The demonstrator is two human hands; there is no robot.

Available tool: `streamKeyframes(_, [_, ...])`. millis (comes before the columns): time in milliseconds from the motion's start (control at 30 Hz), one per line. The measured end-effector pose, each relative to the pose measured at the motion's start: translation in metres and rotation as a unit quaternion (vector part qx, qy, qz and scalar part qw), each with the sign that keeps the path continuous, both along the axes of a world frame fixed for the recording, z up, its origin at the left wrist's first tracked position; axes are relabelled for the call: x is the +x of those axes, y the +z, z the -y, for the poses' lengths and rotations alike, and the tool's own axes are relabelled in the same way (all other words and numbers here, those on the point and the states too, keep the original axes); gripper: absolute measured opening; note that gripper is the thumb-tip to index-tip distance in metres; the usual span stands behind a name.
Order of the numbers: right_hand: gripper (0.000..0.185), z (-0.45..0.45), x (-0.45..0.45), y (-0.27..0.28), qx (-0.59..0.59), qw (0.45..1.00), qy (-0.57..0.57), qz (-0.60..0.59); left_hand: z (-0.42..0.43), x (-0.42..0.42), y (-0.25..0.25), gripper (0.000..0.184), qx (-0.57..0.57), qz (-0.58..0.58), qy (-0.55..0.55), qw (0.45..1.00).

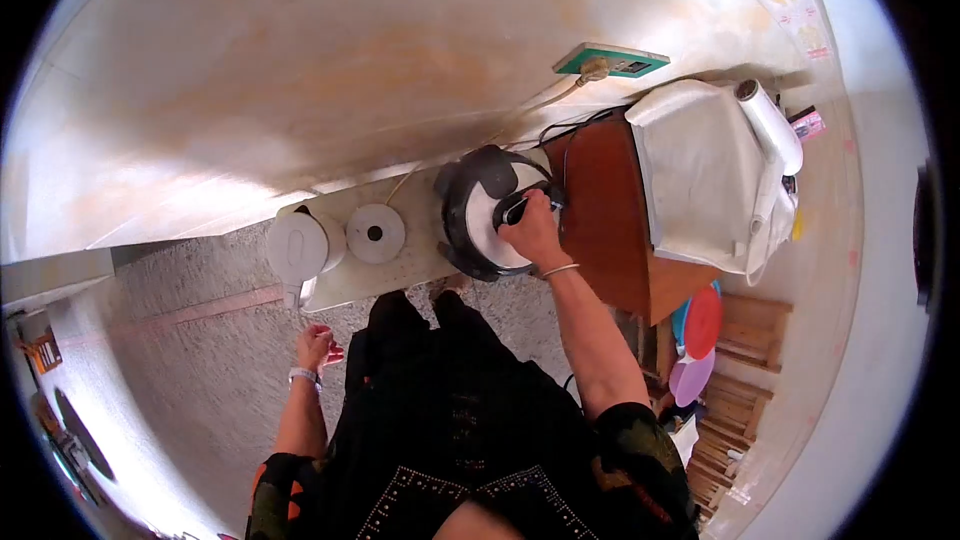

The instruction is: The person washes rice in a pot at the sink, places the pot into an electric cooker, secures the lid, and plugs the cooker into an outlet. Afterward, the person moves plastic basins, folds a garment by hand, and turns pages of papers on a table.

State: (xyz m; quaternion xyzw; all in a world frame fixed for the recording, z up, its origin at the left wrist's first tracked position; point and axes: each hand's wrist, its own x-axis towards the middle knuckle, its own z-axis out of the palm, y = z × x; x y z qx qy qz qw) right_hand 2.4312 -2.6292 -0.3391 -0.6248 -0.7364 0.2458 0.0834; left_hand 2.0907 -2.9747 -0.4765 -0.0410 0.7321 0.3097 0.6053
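Plainly round, white-topped, black-rimmed cooker (484, 220); right fingers (530, 204) on handle (507, 212).

1. Support surface: narrow, pale, stone-like counter (418, 267), long edge along the wall.
2. Left end: white, round, lidded kettle (298, 246); its grey-white projection extends past the front left corner.
3. Right of the kettle, just beside it: white, disc-shaped base (362, 240) with a dark centre, between the rear and front edges.
4. Right end: large, round, black-and-white lidded cooker (480, 220), spanning most of the counter's depth.
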Motion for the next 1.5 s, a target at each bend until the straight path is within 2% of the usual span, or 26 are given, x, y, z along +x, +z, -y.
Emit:
streamKeyframes(267, [0.063, -0.011, -0.011, -0.010, -0.043, 0.998, -0.024, 0.034, 0.010, 0.023, 0.007, 0.020, -0.013, -0.008, 0.038, 0.999])
streamKeyframes(467, [0.066, -0.013, -0.007, -0.020, -0.038, 0.997, 0.022, 0.063, 0.025, 0.031, -0.001, 0.020, 0.003, -0.013, 0.050, 0.999])
streamKeyframes(567, [0.068, -0.017, 0.001, -0.027, -0.045, 0.995, 0.061, 0.058, 0.026, 0.034, -0.016, 0.019, 0.028, -0.071, -0.018, 0.997])
streamKeyframes(600, [0.067, -0.017, 0.001, -0.026, -0.040, 0.995, 0.065, 0.058, 0.012, 0.037, 0.002, 0.019, 0.033, -0.121, -0.084, 0.989])
streamKeyframes(667, [0.064, -0.015, 0.000, -0.022, -0.031, 0.996, 0.069, 0.055, -0.028, 0.045, 0.056, 0.020, 0.041, -0.220, -0.217, 0.950])
streamKeyframes(700, [0.066, -0.015, 0.000, -0.021, -0.035, 0.995, 0.072, 0.052, -0.027, 0.044, 0.031, 0.022, 0.107, -0.302, -0.277, 0.906])
streamKeyframes(867, [0.067, -0.014, 0.000, -0.023, -0.036, 0.997, 0.054, 0.037, -0.126, 0.047, 0.056, 0.024, 0.224, -0.268, -0.342, 0.873])
streamKeyframes(1000, [0.068, -0.009, 0.002, -0.032, -0.016, 0.999, 0.026, 0.020, -0.199, 0.053, 0.060, 0.025, 0.286, -0.339, -0.404, 0.800])
streamKeyframes(1100, [0.068, -0.009, -0.002, -0.018, -0.031, 0.999, 0.003, 0.027, -0.239, 0.061, 0.069, 0.029, 0.308, -0.321, -0.438, 0.781])
streamKeyframes(1200, [0.069, -0.010, 0.000, -0.028, -0.036, 0.999, 0.012, 0.013, -0.261, 0.076, 0.078, 0.044, 0.286, -0.309, -0.475, 0.773])
streamKeyframes(1233, [0.070, -0.009, 0.005, -0.037, 0.007, 0.999, 0.040, 0.013, -0.265, 0.081, 0.071, 0.051, 0.302, -0.334, -0.478, 0.755])
streamKeyframes(1333, [0.068, -0.011, 0.003, -0.021, -0.029, 0.998, 0.052, 0.033, -0.275, 0.099, 0.025, 0.071, 0.351, -0.385, -0.479, 0.706])
streamKeyframes(1400, [0.064, -0.010, 0.000, -0.014, -0.031, 0.998, 0.044, 0.037, -0.286, 0.109, 0.020, 0.080, 0.387, -0.391, -0.483, 0.682])
streamKeyframes(1433, [0.062, -0.010, 0.001, -0.013, -0.032, 0.998, 0.041, 0.039, -0.290, 0.114, 0.019, 0.080, 0.337, -0.367, -0.508, 0.703])
streamKeyframes(1500, [0.058, -0.007, 0.015, -0.056, 0.116, 0.986, 0.105, 0.056, -0.303, 0.124, 0.060, 0.079, 0.231, -0.317, -0.551, 0.737])
